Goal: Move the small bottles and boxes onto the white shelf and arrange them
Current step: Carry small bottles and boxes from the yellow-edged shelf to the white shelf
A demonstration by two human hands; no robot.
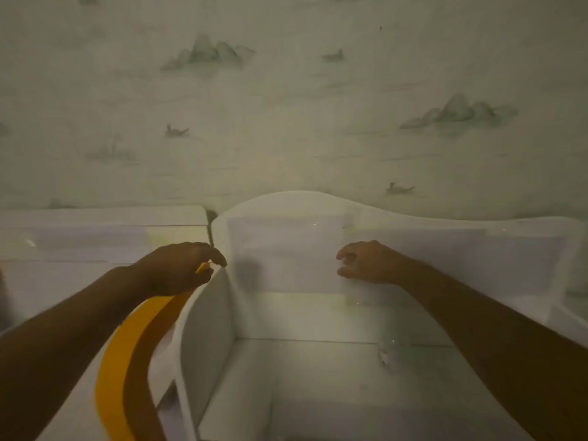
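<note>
One white shelf (pixel 318 313) fills the lower centre and right of the frame, seen from above, its open side facing up toward the viewer. Its long axis runs left to right along the wall (pixel 286 90); the back panel has a wavy top edge, highest at centre frame. One curved side panel (pixel 203 329) stands upright at lower centre left, running from the near edge back to the wall.

Two hands in view. Left hand (pixel 178 268), centre left: fingers curled, index fingertip touching the top edge of the side panel, thumb and fingers pinching one yellow strip (pixel 127 361). Strip curves down from the hand to the lower left edge of the frame; one side bright yellow, the other darker orange-brown.

Right hand (pixel 369 262), centre right: fingers loosely curled, holding nothing, hovering in front of the back panel; contact with it cannot be told.

One second white unit (pixel 95 237) sits at the left against the wall, beside the shelf.

Wall carries faint mountain and boat prints. Frame dim and soft.
</note>
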